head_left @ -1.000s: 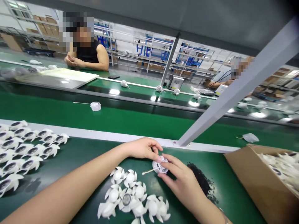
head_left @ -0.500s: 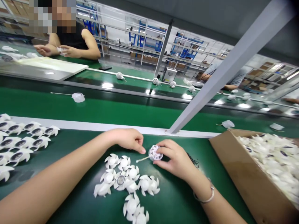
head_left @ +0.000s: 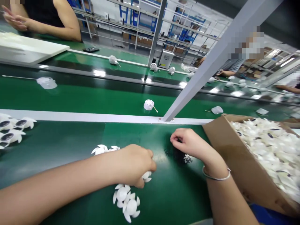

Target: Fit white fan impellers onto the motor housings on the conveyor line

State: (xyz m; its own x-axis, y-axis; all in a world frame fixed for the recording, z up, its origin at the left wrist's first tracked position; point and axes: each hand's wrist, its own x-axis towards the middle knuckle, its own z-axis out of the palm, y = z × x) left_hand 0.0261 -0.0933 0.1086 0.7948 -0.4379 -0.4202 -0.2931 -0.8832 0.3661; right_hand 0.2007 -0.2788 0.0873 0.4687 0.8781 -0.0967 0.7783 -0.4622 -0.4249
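Nearest me, left of the brown cardboard box (head_left: 217,147), loose white plastic fan wheels (head_left: 127,203) lie on the dark green surface (head_left: 70,147). My left hand (head_left: 134,164) is curled tight over one more fan wheel (head_left: 147,176), with only a blade tip showing below the fingers. My right hand (head_left: 187,143), just beside the box, has its fingertips pinched together over a scatter of tiny black pieces (head_left: 178,154); I cannot tell whether they grip one. My wrist could sweep those bits away, and a hard squeeze might snap the thin blades. Beyond the box's left corner, a round white housing with a thin wire (head_left: 149,105) sits on the bright green belt (head_left: 93,103). I see no readable writing anywhere.
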